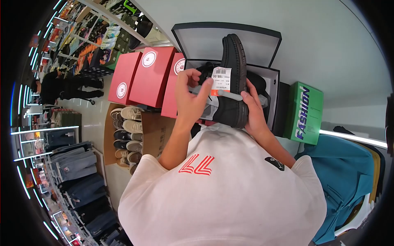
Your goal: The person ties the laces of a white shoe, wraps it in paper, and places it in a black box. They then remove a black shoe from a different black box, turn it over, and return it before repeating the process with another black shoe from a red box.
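A black shoe (pixel 234 53) is held upright on its side over an open shoe box (pixel 273 77), its sole edge facing right. My right hand (pixel 255 112) is wrapped round the shoe's right side near a grey strip (pixel 230 95). My left hand (pixel 193 94) is at the left of a white price tag (pixel 222 78), its thumb against the tag's edge and its fingers curled. The tag reads 188.00 and has an orange lower part. Another dark shoe (pixel 255 82) lies in the box behind, partly hidden.
Red shoe boxes (pixel 152 76) stand left of the open box, above a carton (pixel 158 141) of several shoes. A green box (pixel 305 112) is at the right, above hanging teal clothing (pixel 344 164). A person in black (pixel 67 88) and clothes racks (pixel 78 164) are at the far left.
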Available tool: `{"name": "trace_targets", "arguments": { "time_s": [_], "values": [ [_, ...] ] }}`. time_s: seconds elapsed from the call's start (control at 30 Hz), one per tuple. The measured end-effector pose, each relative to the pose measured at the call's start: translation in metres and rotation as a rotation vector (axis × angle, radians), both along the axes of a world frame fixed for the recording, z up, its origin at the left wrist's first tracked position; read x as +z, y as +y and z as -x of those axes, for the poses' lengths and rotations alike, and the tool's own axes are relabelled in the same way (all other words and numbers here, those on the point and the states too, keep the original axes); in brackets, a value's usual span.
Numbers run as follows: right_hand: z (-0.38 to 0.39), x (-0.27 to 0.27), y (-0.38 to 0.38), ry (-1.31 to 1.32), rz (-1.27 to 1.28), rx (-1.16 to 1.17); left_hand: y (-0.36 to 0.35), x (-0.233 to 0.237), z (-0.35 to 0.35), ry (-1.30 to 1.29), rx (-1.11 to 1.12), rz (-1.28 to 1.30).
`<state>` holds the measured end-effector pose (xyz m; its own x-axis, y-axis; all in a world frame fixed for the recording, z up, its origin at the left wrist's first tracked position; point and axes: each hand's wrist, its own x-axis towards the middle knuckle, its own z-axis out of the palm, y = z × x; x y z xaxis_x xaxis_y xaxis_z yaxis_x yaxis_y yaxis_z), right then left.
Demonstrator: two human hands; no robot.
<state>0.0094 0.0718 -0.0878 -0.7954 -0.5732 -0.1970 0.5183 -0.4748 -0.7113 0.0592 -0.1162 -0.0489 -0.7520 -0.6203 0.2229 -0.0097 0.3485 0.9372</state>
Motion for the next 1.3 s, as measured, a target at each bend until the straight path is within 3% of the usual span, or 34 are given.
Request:
{"name": "trace_targets", "arguments": {
  "time_s": [0.07,0.17,0.33,0.4,0.53,0.6,0.73,0.83,0.9,0.97,1.07,1.1,1.17,1.3],
  "values": [
    [0.000,-0.001,-0.001,0.012,-0.044,-0.018,-0.002,-0.002,-0.010,0.177,-0.181,0.365],
    [0.002,-0.006,0.000,0.082,-0.099,0.010,0.012,0.012,-0.011,0.169,-0.363,0.505],
    [0.002,-0.006,0.000,0.103,-0.152,0.021,0.014,-0.002,0.000,0.108,-0.303,0.464],
    [0.002,-0.003,0.000,0.114,-0.179,0.023,0.010,-0.008,0.004,0.114,-0.130,0.419],
    [0.002,-0.001,-0.001,0.124,-0.214,-0.002,0.012,-0.001,0.012,0.064,-0.127,0.270],
    [0.001,0.000,-0.002,0.119,-0.205,-0.030,0.012,0.005,0.014,-0.042,-0.134,0.046],
    [0.001,-0.003,0.000,0.114,-0.180,-0.047,0.008,0.006,0.016,-0.042,-0.240,0.024],
    [0.002,-0.007,0.002,0.107,-0.174,-0.042,0.009,0.005,0.015,-0.009,-0.279,-0.018],
    [0.002,-0.006,0.003,0.107,-0.181,-0.038,0.012,0.000,0.012,0.132,-0.257,-0.179],
    [0.002,0.004,0.002,0.002,-0.033,-0.045,0.012,-0.006,0.005,0.147,-0.244,-0.198],
    [0.002,-0.006,0.003,-0.125,0.106,-0.048,0.001,-0.017,-0.008,0.373,-0.350,0.113],
    [0.003,-0.007,0.003,-0.123,0.106,-0.047,0.004,-0.008,-0.015,0.304,-0.412,0.154],
    [0.004,-0.009,0.004,-0.169,0.116,0.003,0.005,0.014,-0.015,0.244,-0.605,0.476],
    [0.000,-0.010,0.005,-0.150,0.123,0.067,0.015,0.022,-0.021,0.211,-0.587,0.518]
  ]
}}
